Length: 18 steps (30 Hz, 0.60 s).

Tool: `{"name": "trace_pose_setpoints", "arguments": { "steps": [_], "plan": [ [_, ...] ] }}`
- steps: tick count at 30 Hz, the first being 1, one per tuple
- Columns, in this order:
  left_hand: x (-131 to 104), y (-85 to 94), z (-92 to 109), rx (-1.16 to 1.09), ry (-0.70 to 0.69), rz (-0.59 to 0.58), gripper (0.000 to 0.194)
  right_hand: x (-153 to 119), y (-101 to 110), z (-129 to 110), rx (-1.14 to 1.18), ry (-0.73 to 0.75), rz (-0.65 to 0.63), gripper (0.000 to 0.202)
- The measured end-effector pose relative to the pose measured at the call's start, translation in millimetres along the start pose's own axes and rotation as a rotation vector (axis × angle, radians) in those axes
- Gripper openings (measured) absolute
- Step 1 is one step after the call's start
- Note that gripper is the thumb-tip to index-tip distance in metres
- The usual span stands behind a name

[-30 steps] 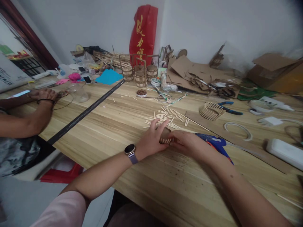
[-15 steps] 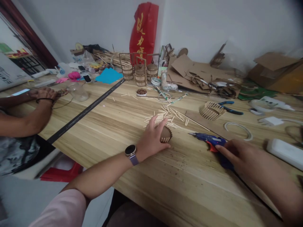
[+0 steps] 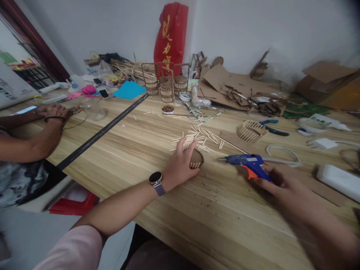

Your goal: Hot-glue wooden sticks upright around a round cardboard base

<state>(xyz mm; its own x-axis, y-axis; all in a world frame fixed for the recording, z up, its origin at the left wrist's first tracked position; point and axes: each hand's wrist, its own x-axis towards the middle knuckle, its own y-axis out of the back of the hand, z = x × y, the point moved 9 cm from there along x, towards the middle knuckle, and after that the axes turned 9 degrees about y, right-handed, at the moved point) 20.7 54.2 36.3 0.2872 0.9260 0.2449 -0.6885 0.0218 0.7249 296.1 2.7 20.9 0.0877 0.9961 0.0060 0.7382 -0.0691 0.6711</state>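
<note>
My left hand curls its fingers and thumb around a small round brown base edged with short wooden sticks, which rests on the table. Part of it is hidden under my fingers. In my right hand is a blue hot glue gun with an orange trigger, gripped by its handle. Its metal nozzle points left, toward the round base, with a gap between them. Just behind my left hand lies a loose heap of short wooden sticks.
Beyond the glue gun sit a stick-sided basket and blue-handled pliers. Several small wooden buckets stand before a red bag. A white power strip lies at right. Another person's hands rest at left.
My right hand has lifted the glue gun and turned it, so its orange trigger and blue body now show more fully. The left hand and the round base have barely moved.
</note>
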Motion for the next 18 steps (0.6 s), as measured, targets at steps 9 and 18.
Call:
{"name": "trace_pose_setpoints", "arguments": {
  "steps": [9, 18],
  "plan": [
    [1, -0.9, -1, 0.000, -0.015, -0.003, 0.098, -18, -46, -21, 0.729, -0.149, -0.134, 0.025],
    [1, -1.4, -1, 0.003, -0.023, -0.011, 0.099, -19, -62, -27, 0.251, -0.023, -0.161, 0.052]
  ]
}}
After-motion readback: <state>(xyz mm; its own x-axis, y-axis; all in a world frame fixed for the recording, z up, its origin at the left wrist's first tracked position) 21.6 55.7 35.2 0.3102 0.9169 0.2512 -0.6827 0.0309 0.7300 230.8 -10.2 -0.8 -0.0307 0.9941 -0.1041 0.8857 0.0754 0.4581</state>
